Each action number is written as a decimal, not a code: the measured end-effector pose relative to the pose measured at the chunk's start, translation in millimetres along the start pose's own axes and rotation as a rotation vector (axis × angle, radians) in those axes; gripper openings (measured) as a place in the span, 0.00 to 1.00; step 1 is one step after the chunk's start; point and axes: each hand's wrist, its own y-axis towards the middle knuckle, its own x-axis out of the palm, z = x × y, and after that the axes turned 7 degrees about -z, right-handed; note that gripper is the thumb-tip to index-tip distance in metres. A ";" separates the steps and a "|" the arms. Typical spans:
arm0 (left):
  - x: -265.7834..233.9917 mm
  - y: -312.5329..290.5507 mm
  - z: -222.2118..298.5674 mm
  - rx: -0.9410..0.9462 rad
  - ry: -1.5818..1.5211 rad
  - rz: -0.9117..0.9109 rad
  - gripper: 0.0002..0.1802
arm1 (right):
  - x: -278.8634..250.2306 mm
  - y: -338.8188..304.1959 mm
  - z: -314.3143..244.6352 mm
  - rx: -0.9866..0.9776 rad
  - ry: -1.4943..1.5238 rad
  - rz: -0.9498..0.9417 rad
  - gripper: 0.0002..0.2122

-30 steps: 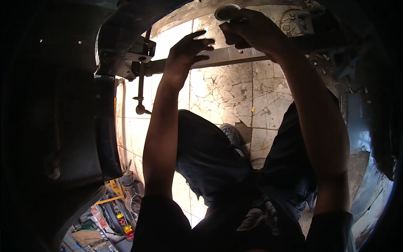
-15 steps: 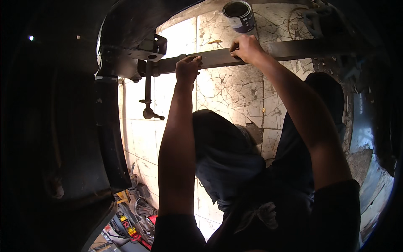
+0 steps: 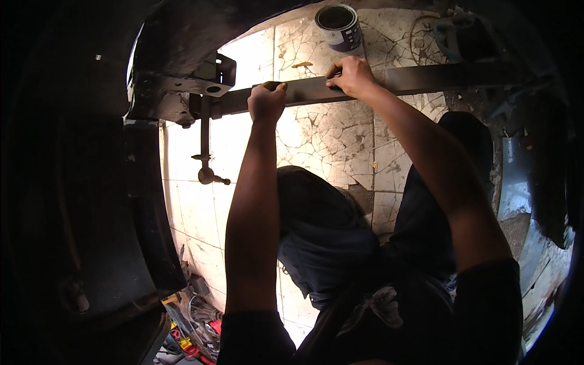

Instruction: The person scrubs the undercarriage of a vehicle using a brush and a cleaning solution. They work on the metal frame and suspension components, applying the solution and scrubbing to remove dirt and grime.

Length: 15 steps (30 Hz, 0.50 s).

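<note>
A long dark flat metal beam (image 3: 420, 78) runs across the upper part of the view. My left hand (image 3: 266, 103) is at its left portion, fingers closed and curled at the upper edge; what they grip, if anything, is hidden. Farther right along the beam, my right hand (image 3: 354, 78) is closed, its thumb and fingers pinched together against the beam's face. Whatever lies between those fingers is too small and dark to name. At the beam's left end, a rod with a ball joint (image 3: 207, 175) hangs below a metal bracket (image 3: 225, 70).
An open paint can (image 3: 338, 27) stands on the cracked tile floor (image 3: 322, 134) beyond the beam. Dark vehicle bodywork (image 3: 155, 231) fills the left side. Tools and parts (image 3: 188, 337) lie at the lower left. My bent knees are beneath my arms.
My left hand has turned over, its fingers now curled at the beam's upper edge. The right hand stays pinched at nearly the same spot. The whole view has shifted slightly.
</note>
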 end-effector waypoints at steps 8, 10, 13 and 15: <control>1.5 10.3 -18.6 0.050 -0.046 -0.038 0.17 | 7.0 -7.1 0.0 0.043 -0.020 -0.003 0.08; -0.7 6.2 -14.4 0.008 -0.061 -0.046 0.17 | 8.3 -14.5 -4.7 0.100 -0.112 0.010 0.09; 3.3 7.1 -12.8 -0.014 -0.166 -0.102 0.17 | 11.3 -15.6 -12.7 0.153 -0.141 0.022 0.10; 6.5 9.5 -13.6 -0.023 -0.184 -0.122 0.17 | 13.3 -11.9 -17.6 0.158 -0.140 0.051 0.10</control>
